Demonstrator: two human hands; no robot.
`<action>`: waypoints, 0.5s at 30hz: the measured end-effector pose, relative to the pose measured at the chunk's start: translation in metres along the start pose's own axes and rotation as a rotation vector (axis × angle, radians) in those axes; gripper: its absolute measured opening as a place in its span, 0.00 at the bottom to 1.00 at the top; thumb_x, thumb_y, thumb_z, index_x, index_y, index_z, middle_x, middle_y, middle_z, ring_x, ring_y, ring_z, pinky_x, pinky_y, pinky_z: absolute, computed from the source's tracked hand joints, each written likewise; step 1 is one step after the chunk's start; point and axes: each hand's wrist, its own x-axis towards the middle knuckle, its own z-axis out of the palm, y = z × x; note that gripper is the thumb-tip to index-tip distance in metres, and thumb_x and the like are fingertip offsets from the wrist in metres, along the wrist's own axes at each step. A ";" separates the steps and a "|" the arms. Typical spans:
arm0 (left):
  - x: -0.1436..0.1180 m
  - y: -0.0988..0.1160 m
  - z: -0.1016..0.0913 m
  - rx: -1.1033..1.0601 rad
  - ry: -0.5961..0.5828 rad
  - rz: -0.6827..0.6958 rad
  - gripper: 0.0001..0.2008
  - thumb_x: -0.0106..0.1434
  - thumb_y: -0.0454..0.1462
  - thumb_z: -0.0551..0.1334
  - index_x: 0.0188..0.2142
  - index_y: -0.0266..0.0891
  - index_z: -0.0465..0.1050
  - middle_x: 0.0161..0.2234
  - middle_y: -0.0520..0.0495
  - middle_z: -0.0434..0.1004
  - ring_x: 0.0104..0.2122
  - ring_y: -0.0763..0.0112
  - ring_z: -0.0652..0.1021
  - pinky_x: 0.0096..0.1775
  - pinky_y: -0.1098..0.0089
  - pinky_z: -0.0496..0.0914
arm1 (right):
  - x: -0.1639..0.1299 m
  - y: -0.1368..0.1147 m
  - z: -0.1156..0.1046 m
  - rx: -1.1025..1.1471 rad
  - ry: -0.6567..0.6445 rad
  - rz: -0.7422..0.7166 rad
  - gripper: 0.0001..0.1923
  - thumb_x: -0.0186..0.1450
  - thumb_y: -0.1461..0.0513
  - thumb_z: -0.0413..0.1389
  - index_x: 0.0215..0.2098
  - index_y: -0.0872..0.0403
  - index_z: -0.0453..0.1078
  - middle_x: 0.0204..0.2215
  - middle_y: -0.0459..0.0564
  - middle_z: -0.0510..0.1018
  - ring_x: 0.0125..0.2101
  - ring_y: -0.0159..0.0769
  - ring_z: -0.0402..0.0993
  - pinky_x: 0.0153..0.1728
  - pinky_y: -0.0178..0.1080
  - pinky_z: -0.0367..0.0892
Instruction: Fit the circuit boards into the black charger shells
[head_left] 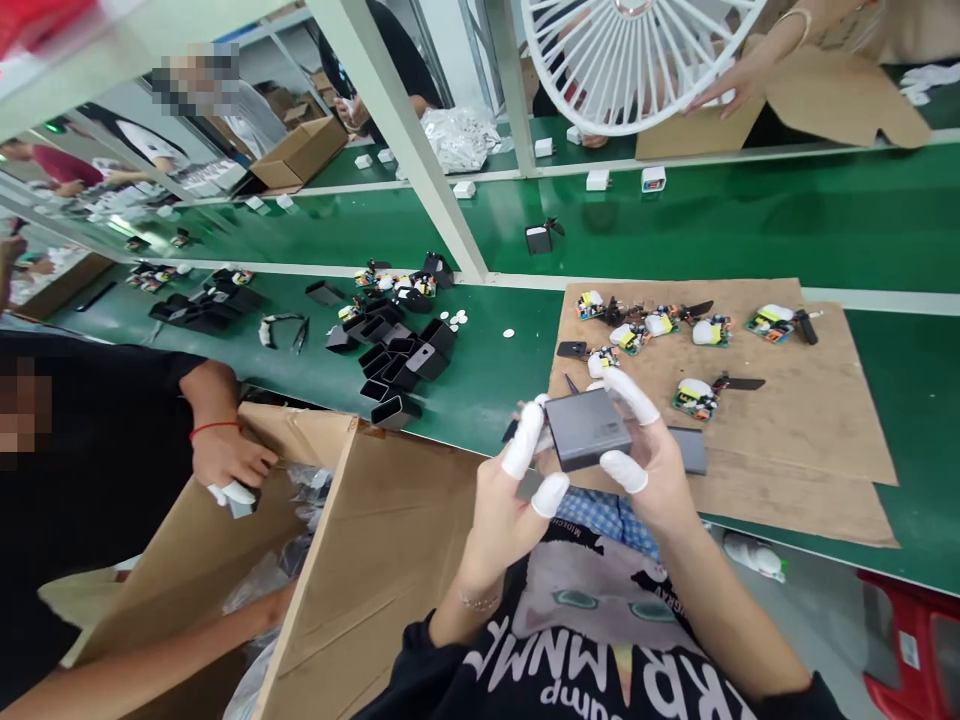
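Holding a dark grey rectangular plastic charger shell (pixel 586 428) just below the middle of the frame, the person appears to be at the assembly or checking step for one housing; that is a judgement from the grip alone. Any next move would call for a steady two-handed hold and care that the white finger cots do not slip on the smooth casing.

At far left, a co-worker's hand (pixel 225 455) with a red wrist string rests at the edge of a large brown cardboard box (pixel 375 560). Further in, a heap of empty black plastic housings (pixel 397 350) lies on the green conveyor surface (pixel 480 370).

The left hand (pixel 504 510) is partly closed, its cot-covered fingertips pressing the shell's left edge. The right hand (pixel 654 462) cups the shell from the right and beneath, fingers curled round its top and lower corner, so both hands are clamped on it together.

Right of centre, a brown cardboard sheet (pixel 810 440) carries several small circuit boards with white and yellow parts (pixel 694 398). A white fan guard (pixel 637 55) hangs at the top.
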 end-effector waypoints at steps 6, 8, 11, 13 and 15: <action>-0.005 -0.021 -0.008 0.169 0.028 0.074 0.24 0.70 0.37 0.56 0.64 0.50 0.61 0.58 0.43 0.73 0.56 0.58 0.77 0.52 0.59 0.76 | -0.020 0.020 0.031 0.338 0.171 0.233 0.42 0.64 0.44 0.56 0.70 0.47 0.47 0.66 0.56 0.62 0.64 0.50 0.62 0.64 0.56 0.59; -0.002 -0.026 0.002 -0.053 0.106 0.005 0.23 0.70 0.42 0.55 0.64 0.52 0.58 0.61 0.43 0.70 0.58 0.58 0.75 0.54 0.57 0.75 | -0.018 0.017 0.035 0.404 0.208 0.236 0.41 0.66 0.42 0.53 0.70 0.47 0.47 0.65 0.56 0.63 0.63 0.49 0.63 0.63 0.56 0.60; 0.000 -0.030 0.020 -0.136 0.125 0.012 0.31 0.65 0.51 0.61 0.64 0.50 0.56 0.64 0.40 0.64 0.64 0.52 0.67 0.61 0.50 0.68 | -0.013 0.016 0.036 0.545 0.167 0.287 0.38 0.68 0.40 0.42 0.70 0.48 0.48 0.65 0.56 0.65 0.63 0.48 0.64 0.62 0.57 0.63; 0.001 -0.029 0.030 -0.040 0.036 -0.053 0.42 0.57 0.55 0.67 0.65 0.45 0.54 0.66 0.36 0.61 0.66 0.48 0.63 0.63 0.49 0.65 | -0.013 0.019 0.037 0.597 0.116 0.295 0.37 0.69 0.40 0.40 0.70 0.45 0.45 0.66 0.54 0.63 0.64 0.47 0.62 0.62 0.58 0.63; 0.003 -0.025 0.036 0.058 0.013 -0.152 0.45 0.53 0.54 0.69 0.65 0.42 0.56 0.63 0.34 0.65 0.64 0.47 0.66 0.61 0.50 0.67 | -0.016 0.024 0.035 0.612 0.064 0.289 0.36 0.69 0.43 0.46 0.70 0.43 0.44 0.67 0.51 0.60 0.66 0.45 0.59 0.63 0.57 0.61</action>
